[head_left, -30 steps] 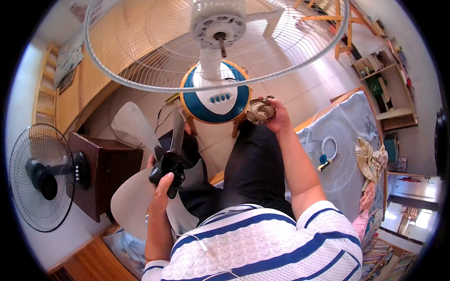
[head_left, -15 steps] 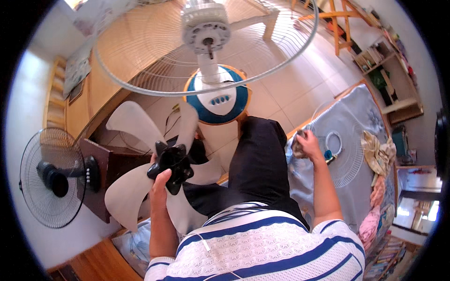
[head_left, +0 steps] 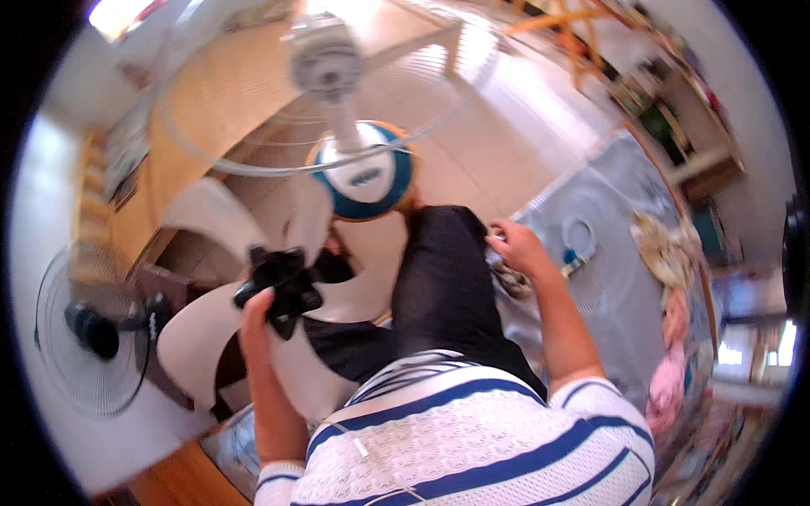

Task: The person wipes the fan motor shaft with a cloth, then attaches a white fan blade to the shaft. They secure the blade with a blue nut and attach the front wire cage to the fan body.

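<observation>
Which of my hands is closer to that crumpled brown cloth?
Right. Your right hand is right beside the cloth; your left hand is well to its left, holding the fan blades at their black hub.

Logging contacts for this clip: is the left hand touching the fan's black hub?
Touching. The head view shows the left hand, its thumb resting against the black hub.
</observation>
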`<action>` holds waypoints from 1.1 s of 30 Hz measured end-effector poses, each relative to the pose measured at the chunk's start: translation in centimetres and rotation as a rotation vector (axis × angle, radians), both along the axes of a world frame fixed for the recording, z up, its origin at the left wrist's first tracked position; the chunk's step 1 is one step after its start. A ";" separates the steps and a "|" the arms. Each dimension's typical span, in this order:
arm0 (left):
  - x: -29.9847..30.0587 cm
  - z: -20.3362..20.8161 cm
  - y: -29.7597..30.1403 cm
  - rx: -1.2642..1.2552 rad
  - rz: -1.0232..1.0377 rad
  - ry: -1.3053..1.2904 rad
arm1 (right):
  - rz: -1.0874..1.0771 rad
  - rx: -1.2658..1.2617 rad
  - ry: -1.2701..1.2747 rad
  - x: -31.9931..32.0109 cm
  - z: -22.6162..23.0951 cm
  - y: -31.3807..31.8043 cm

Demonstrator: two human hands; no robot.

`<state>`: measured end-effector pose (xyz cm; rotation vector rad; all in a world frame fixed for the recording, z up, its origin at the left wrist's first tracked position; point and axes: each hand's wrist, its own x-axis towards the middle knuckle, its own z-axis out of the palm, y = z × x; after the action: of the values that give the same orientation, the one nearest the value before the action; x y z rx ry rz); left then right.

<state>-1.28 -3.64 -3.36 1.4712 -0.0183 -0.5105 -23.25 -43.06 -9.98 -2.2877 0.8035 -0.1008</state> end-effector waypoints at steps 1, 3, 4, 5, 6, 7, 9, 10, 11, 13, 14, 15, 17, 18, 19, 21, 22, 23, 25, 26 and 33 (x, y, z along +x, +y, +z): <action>0.4 -1.1 0.4 -0.087 0.020 -0.021 | -0.007 -0.045 0.066 -0.9 -1.5 -0.6; -0.5 0.9 -0.4 -0.114 -0.036 -0.052 | -0.067 -0.082 0.177 -2.8 -1.6 -0.4; -0.1 0.6 0.2 -0.066 -0.031 -0.058 | -0.106 -0.082 0.226 -4.2 -2.6 -0.4; 0.3 0.2 0.1 -0.057 -0.052 -0.043 | -0.200 -0.096 0.238 -5.8 -3.3 -1.4; 0.6 0.1 0.4 -0.030 -0.057 -0.028 | -0.277 -0.096 0.252 -7.5 -4.2 -2.1; 0.8 0.3 0.4 -0.025 -0.064 -0.010 | -0.347 -0.092 0.259 -9.0 -5.0 -2.6; 0.9 0.5 0.1 -0.017 -0.065 0.024 | -0.525 -0.185 0.186 -12.0 -6.1 -4.1; 0.9 0.6 -0.2 -0.015 -0.084 0.007 | -0.569 -0.220 0.205 -13.3 -6.7 -5.2; 0.9 1.0 -0.7 -0.013 -0.100 -0.010 | -0.610 -0.256 0.224 -14.4 -7.5 -6.3; 0.5 1.4 -2.1 -0.160 -0.096 0.103 | -0.605 -0.386 0.221 -16.5 -10.0 -7.9; 0.5 0.7 -1.9 -0.178 -0.023 0.220 | -0.584 -0.446 0.203 -16.4 -11.0 -8.7; 0.6 0.4 -1.6 -0.240 -0.076 0.236 | -0.569 -0.431 0.260 -15.8 -10.7 -9.1; 0.7 0.2 -1.7 -0.315 -0.083 0.237 | -0.512 -0.430 0.182 -14.4 -9.7 -9.0; 0.6 0.3 -2.5 -0.326 -0.044 0.238 | -0.482 -0.438 0.060 -13.7 -9.2 -8.7; 0.4 0.7 -3.2 -0.383 0.005 0.291 | -0.410 -0.397 -0.047 -11.9 -8.1 -8.2; 0.0 1.2 -4.2 -0.474 0.029 0.366 | -0.274 -0.314 -0.242 -7.8 -4.7 -5.9; -0.1 1.3 -4.5 -0.506 -0.001 0.388 | -0.192 -0.311 -0.338 -5.6 -2.6 -3.9; -0.1 1.3 -4.9 -0.538 0.048 0.435 | -0.115 -0.309 -0.430 -3.2 -0.3 -1.4; -0.3 1.4 -6.0 -0.637 0.062 0.466 | 0.125 -0.319 -0.548 1.0 3.9 3.6; -0.9 1.9 -7.1 -0.705 0.062 0.506 | 0.252 -0.277 -0.573 2.4 5.2 5.5; -3.5 5.0 -10.3 -0.636 0.057 0.443 | 0.593 -0.471 -0.590 8.6 9.1 13.8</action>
<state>-4.75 -13.94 1.69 0.7185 0.1947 -0.6979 -14.60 -29.24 -0.89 -2.6148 -0.2357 -0.7113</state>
